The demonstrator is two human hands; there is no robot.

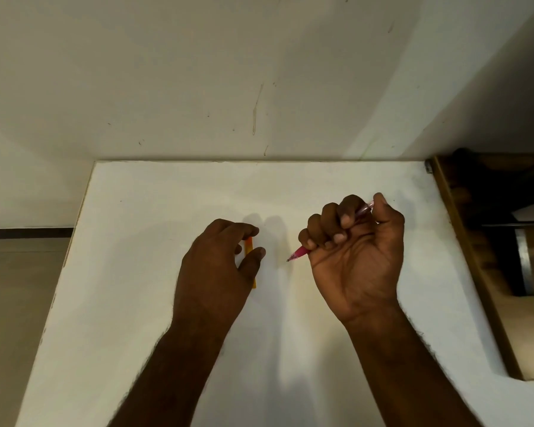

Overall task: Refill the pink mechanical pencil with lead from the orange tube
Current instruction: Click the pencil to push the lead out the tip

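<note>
My right hand [356, 257] is closed in a fist around the pink mechanical pencil [299, 251], palm turned toward me. The pencil's tip points down and left, and its rear end sticks out past my thumb at the upper right. My left hand [216, 266] lies palm down over the orange tube [249, 245], which rests on the white table [136, 272]. Thumb and fingers curl at the tube's sides; only its upper part and lower tip show. I cannot tell whether the fingers grip it.
The table stands against a white wall [228, 72] at the back. A wooden frame [475, 272] runs along the table's right edge. Floor [13, 303] shows past the left edge.
</note>
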